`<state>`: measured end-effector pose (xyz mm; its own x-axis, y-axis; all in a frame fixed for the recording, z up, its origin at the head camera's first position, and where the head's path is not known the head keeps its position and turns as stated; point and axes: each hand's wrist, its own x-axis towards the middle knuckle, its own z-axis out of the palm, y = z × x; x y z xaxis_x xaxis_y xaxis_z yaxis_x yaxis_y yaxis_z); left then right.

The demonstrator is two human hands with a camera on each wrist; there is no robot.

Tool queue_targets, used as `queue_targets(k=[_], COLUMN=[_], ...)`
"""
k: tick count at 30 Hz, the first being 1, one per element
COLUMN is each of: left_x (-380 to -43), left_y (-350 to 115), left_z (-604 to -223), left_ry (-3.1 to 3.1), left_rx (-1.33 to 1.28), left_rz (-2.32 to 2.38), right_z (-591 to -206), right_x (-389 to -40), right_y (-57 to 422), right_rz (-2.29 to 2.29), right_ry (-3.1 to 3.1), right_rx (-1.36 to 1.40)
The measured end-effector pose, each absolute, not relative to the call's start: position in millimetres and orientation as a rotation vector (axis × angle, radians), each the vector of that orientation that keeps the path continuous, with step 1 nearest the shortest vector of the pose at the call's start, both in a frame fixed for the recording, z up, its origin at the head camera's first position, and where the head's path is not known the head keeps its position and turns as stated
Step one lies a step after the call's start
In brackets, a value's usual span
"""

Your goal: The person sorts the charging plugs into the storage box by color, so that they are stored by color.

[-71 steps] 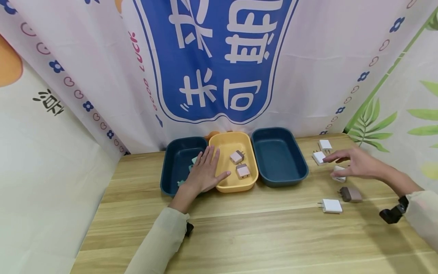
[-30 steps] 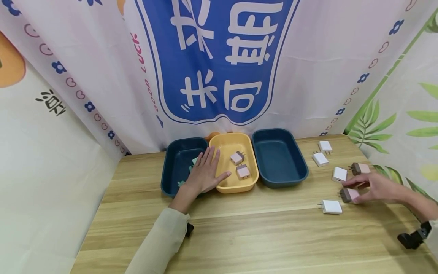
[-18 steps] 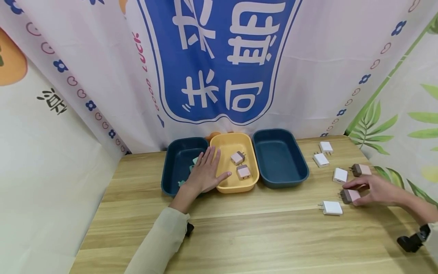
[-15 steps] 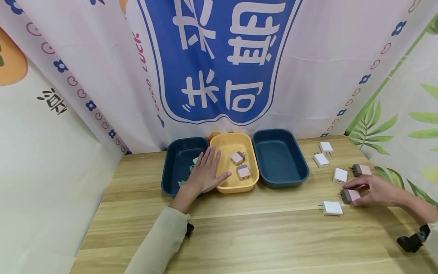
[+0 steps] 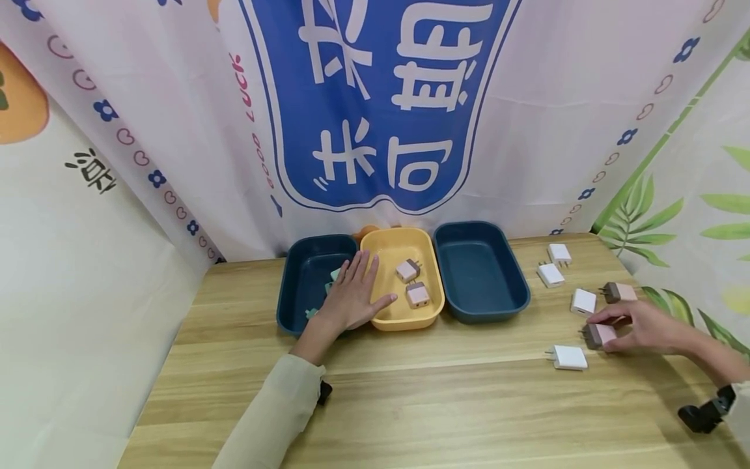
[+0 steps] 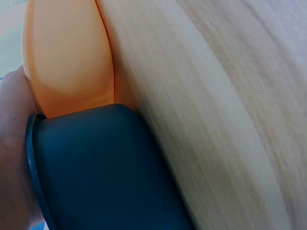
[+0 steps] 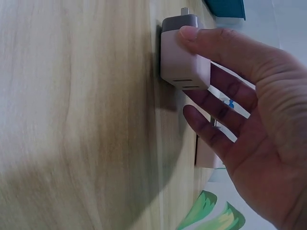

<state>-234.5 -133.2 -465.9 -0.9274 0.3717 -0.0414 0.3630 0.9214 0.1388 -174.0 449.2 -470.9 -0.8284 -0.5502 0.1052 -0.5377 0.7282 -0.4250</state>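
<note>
My right hand (image 5: 647, 327) pinches a pink-and-brown wall charger (image 5: 606, 334) that lies on the wooden table at the right. In the right wrist view the thumb presses one side of this charger (image 7: 180, 60), while other fingers are partly hidden behind it. My left hand (image 5: 346, 298) lies with straight, spread fingers across the adjoining rims of the left dark blue tray (image 5: 284, 296) and the yellow tray (image 5: 438, 280). Two pink-and-brown chargers (image 5: 418, 296) are in the yellow tray. Green pieces (image 5: 311, 313) show in the left blue tray, partly covered by the hand.
A second dark blue tray (image 5: 477, 273) stands right of the yellow one. Several white chargers (image 5: 569, 357) lie on the table near my right hand. Another pink-and-brown charger (image 5: 622, 292) sits just beyond that hand. A printed curtain (image 5: 515, 163) hangs behind.
From above the white chargers, my right hand has moved right and nearer, and now grips a pink-and-brown charger. Another such charger has come into sight behind it. The left hand has stayed put.
</note>
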Motion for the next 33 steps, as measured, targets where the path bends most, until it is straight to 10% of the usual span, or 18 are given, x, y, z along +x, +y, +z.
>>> queue_targets(k=[33], left_x=[-238], left_y=[-130], left_z=[-470], left_ry=[3.014], left_rx=[0.562], left_rz=[0.184], right_z=[-424], right_x=[-194], right_y=[403], right_rz=[-0.909], right_ry=[2.828], right_rx=[-0.952])
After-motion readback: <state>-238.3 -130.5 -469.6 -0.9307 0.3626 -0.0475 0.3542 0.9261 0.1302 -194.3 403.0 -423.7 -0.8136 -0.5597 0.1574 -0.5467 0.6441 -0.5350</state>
